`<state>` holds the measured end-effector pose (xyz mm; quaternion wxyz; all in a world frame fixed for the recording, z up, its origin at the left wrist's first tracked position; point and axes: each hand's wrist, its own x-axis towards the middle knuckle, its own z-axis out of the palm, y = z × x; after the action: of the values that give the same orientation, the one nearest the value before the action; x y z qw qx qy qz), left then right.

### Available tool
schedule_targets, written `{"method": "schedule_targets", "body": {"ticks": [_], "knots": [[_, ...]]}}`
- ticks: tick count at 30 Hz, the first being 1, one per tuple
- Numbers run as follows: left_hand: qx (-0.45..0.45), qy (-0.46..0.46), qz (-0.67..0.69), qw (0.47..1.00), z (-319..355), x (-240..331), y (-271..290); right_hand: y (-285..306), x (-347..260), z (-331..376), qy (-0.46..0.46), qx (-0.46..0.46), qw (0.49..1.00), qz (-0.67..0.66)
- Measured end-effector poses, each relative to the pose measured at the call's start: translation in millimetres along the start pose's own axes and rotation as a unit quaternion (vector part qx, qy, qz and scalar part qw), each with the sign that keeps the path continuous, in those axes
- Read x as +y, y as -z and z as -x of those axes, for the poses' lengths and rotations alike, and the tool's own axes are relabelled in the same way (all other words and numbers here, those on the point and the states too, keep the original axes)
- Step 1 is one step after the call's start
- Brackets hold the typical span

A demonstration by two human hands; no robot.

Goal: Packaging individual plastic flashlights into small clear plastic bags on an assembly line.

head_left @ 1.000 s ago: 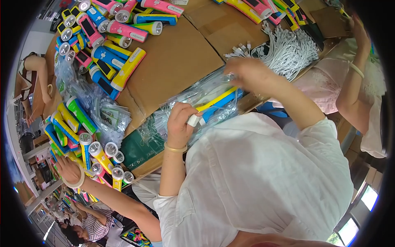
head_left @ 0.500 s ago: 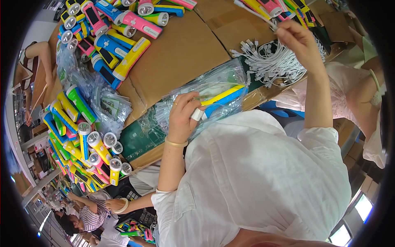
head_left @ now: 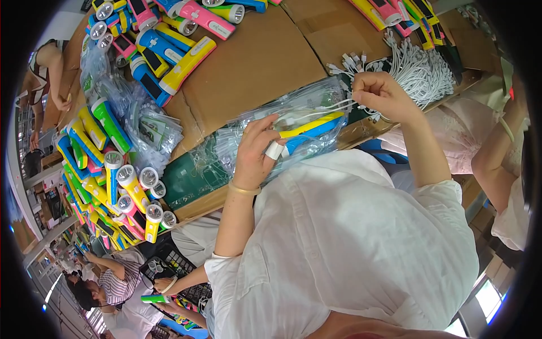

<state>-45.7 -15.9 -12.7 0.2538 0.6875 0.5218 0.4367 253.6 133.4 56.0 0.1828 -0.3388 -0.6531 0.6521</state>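
A yellow-and-blue flashlight [head_left: 313, 131] lies in a clear plastic bag [head_left: 333, 96] close in front of me. My left hand [head_left: 255, 151] is closed on the bag's left end, its index finger stretched out along it and a white wrap around one finger. Pinched in my right hand [head_left: 384, 97] is a short white charging cable [head_left: 340, 104], doubled so that two strands run left from the fingertips. The cable's plug end reaches over the bag beside my left fingertips; whether it is inside the bag I cannot tell. My left thumb is hidden.
Behind my right hand lies a heap of white cables [head_left: 420, 70]. Colourful flashlights are piled at far left [head_left: 164, 48], near left [head_left: 107, 186] and far right [head_left: 389, 14]. Empty plastic bags [head_left: 135, 107] lie between the left piles. Other people sit at both sides.
My right hand has come from the far right, over the cable heap, down and left toward the bag, bringing the white charging cable along. My left index finger has straightened.
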Motion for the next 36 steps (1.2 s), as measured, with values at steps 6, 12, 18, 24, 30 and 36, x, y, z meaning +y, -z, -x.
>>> {"method": "schedule_targets", "body": {"ticks": [6,12,18,24,30,36], "knots": [[0.004,-0.013,0.003,1.000,6,4,1,-17,-25,3,0.005,-0.007,0.993,0.114],[0.060,0.154,0.003,0.986,21,19,14,-40,-30,-12,0.084,-0.048,0.934,0.344],[0.093,0.134,-0.027,0.986,14,33,11,-76,-11,-45,0.114,-0.106,0.929,0.336],[0.108,0.155,0.008,0.982,16,38,9,-97,-17,-65,0.076,-0.196,0.963,0.172],[0.144,0.160,0.045,0.976,17,33,8,-106,5,-68,0.195,-0.157,0.942,0.224],[0.158,0.259,0.136,0.943,36,19,12,-40,13,-37,0.144,-0.069,0.931,0.328]]}}
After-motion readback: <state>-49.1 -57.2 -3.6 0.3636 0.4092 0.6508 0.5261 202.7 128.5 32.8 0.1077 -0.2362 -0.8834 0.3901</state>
